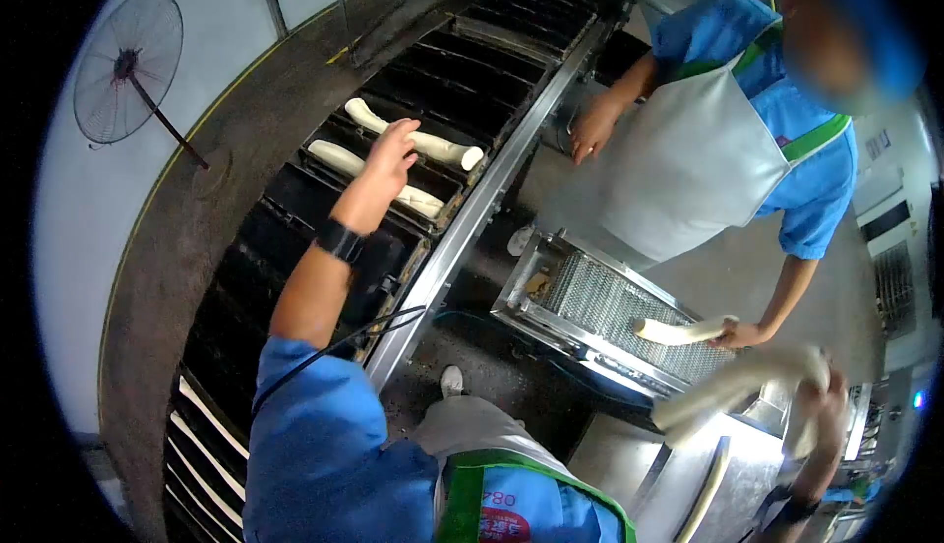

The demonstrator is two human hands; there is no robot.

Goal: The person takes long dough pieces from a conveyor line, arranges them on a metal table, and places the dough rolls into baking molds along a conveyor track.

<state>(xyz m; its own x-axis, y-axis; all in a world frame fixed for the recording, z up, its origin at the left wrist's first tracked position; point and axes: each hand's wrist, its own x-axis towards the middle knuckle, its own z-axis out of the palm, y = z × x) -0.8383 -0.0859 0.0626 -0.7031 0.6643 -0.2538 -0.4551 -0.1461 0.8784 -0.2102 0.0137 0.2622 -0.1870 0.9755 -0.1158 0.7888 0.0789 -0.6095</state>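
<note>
My left hand [391, 157], with a black band at its wrist, is over two long pale dough rolls lying in the dark baking trays [462, 81]. Its fingers are slightly bent and apart. The farther dough roll [447, 150] passes beneath the fingers, and the nearer dough roll [336, 157] is partly covered by the hand. Whether the fingers touch the dough is unclear. On the far right, my right hand [834, 407] grips another dough roll [723, 393], blurred by motion, above a metal table [639, 459]. One more dough roll [708, 489] lies on that table.
Across from me, a co-worker's hand [747, 333] holds a dough roll [678, 331] over a mesh conveyor [600, 292]. A metal rail [462, 238] edges the tray line. More dough strips [211, 430] lie in trays at lower left. A fan [128, 66] stands by the wall.
</note>
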